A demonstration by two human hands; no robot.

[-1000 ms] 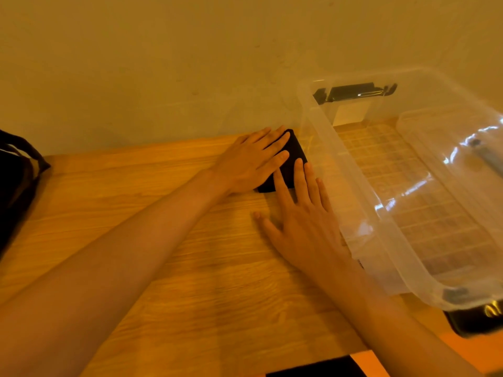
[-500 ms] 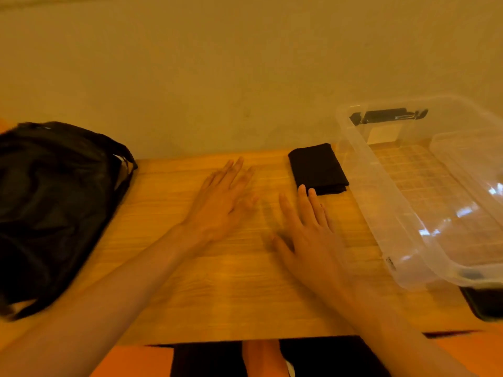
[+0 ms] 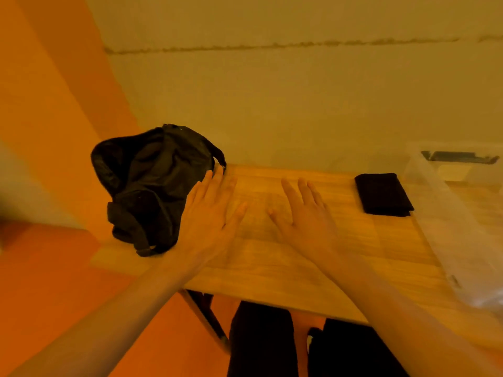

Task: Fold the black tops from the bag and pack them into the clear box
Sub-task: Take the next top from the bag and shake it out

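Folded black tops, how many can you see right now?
1. The folded black top lies on the table, just left of the clear box. More may be hidden inside the black bag.

One wide-angle view, worn on the person's head, looks forward and down over the counter (image 3: 272,268) toward the far wall (image 3: 299,104). The left hand (image 3: 209,216) and right hand (image 3: 304,219) sit mid-frame, close below. The bag (image 3: 152,186) lies left; the right edge cuts the clear box (image 3: 446,219).
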